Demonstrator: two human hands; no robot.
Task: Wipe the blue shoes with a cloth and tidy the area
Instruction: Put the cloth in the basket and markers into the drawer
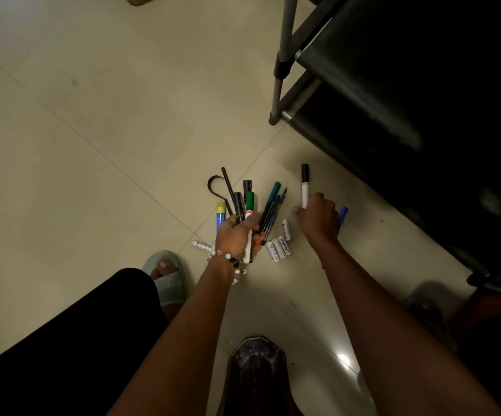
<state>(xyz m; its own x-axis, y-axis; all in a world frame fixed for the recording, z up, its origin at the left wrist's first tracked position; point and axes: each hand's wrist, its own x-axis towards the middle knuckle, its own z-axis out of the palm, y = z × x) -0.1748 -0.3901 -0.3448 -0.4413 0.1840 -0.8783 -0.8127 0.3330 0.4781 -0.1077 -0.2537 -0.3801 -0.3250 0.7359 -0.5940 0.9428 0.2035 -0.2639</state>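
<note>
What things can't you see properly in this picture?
- Blue pen: mostly hidden behind the right hand, head view.
- Bundle of pens: lower ends covered by the left hand.
- Rack shelves: too dark to show any contents.
- Blue shoes and cloth: nowhere in view.

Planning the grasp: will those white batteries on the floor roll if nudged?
Likely yes: the white batteries are smooth cylinders lying on their sides on glossy floor tile. Probably stiff and dense for their size. Pinching from above seems safer than sweeping.
</note>
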